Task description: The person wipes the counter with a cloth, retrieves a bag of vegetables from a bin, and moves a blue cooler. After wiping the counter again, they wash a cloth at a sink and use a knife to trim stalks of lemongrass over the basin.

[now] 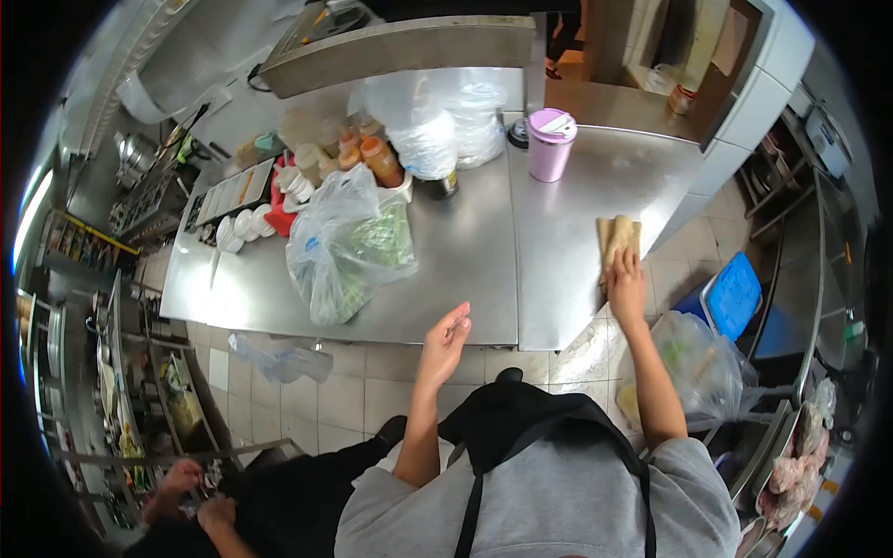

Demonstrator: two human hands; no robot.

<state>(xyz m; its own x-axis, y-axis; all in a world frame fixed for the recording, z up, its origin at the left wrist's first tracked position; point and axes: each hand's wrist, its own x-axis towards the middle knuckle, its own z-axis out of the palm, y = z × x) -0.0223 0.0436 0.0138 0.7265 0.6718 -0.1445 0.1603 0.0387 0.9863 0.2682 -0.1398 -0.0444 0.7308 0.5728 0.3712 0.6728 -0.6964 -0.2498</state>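
Note:
My right hand [625,279] presses down on a folded tan cloth [618,234] at the right edge of the steel counter [595,270], fingers lying over it. In front of the counter's near edge my left hand [447,340] is raised in the air. Its fingers are stretched out, and nothing shows in it. Left of that hand lies a clear plastic bag with green leaves [377,246]. Beyond the cloth stands a lidded pink tumbler [551,153].
Sauce bottles [380,160], bundled plastic bags [428,139] and a row of seasoning containers [233,197] line the counter's back. At the right are a blue cooler [730,293] and a full plastic bag [693,349]. A co-worker's hands [216,511] show at lower left.

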